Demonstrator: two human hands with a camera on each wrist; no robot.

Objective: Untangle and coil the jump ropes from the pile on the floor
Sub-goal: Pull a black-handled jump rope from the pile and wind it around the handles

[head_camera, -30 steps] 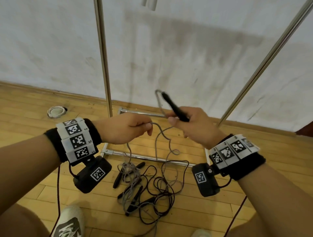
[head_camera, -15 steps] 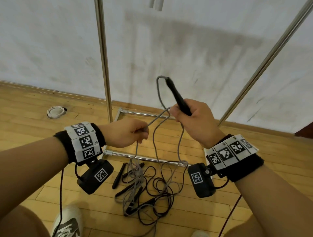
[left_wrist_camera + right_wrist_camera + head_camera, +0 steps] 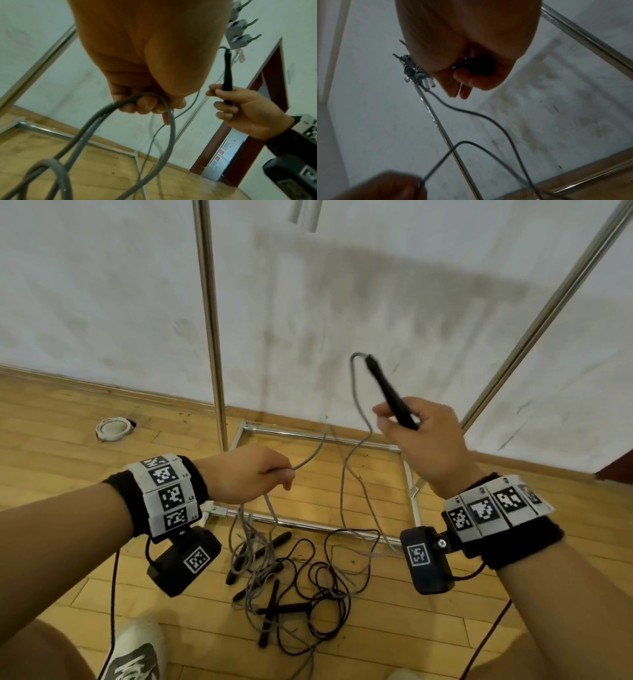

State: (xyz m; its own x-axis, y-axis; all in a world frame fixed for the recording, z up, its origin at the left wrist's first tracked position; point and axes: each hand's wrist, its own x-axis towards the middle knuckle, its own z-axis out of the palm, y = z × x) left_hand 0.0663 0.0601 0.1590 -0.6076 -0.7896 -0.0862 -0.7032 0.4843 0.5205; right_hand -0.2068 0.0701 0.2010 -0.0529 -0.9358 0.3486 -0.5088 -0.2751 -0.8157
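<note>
My right hand (image 3: 416,436) grips a black jump-rope handle (image 3: 388,392) held up and tilted toward the wall. Its grey cord (image 3: 356,412) arcs from the handle's tip and drops toward the floor. My left hand (image 3: 255,475) grips the same grey cord (image 3: 150,96), which loops over its curled fingers (image 3: 145,106) in the left wrist view. Below lies the pile of tangled ropes (image 3: 291,573), grey and black cords with several black handles. The right wrist view shows the handle's butt (image 3: 479,65) inside my right hand (image 3: 471,60).
A metal rack stands against the white wall, its upright pole (image 3: 210,337) at left, a slanted pole (image 3: 534,326) at right and a floor frame (image 3: 308,436) behind the pile. A white ring (image 3: 113,429) lies on the wooden floor at left. My shoe (image 3: 133,652) is near the pile.
My right hand has moved right and away from the left with the handle, so the hands are wider apart and the grey cord hangs in a longer span between them.
</note>
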